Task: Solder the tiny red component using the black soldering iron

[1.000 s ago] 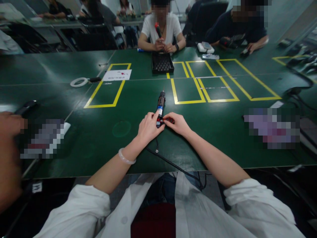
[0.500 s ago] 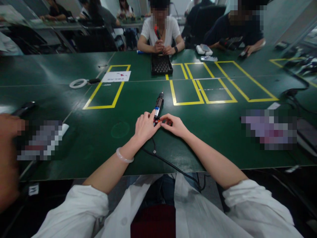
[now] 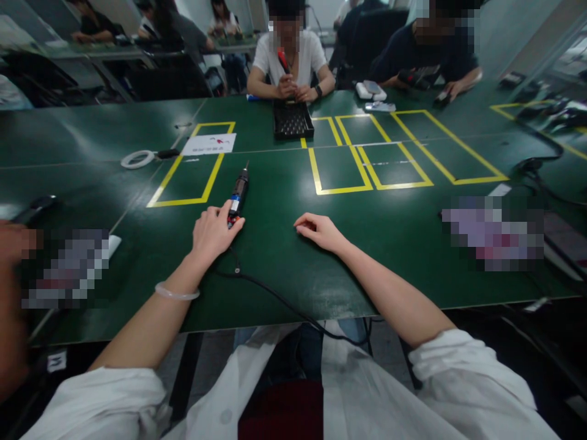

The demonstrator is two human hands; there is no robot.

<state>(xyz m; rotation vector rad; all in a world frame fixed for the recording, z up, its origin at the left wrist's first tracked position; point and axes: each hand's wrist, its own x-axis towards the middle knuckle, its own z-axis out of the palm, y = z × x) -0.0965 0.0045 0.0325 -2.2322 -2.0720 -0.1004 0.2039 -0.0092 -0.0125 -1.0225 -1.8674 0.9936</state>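
Under my left hand (image 3: 211, 231), an electric screwdriver (image 3: 238, 190) lies on the green table. My fingers and thumb grip its rear end, and its bit points away from me. The tool has a black body, a blue and white band and some red near the back, partly covered by my hand. A black cable (image 3: 275, 293) runs from it over the table's near edge, with a small ring on a short lead beside it. Apart from the tool, my right hand (image 3: 318, 231) rests on the table, thumb and forefinger close together; whatever is between them is hidden.
Yellow tape outlines (image 3: 343, 190) mark the table. A white card (image 3: 210, 143) and a white cable coil (image 3: 137, 159) lie left of centre. Across from me, a person holds a red tool (image 3: 283, 60) above a black tray (image 3: 293, 135). Blurred-out items lie at both sides.
My left hand has carried the screwdriver to the left, its cable trailing along. My right hand has parted from it and stays near its former place. The view has shifted slightly.
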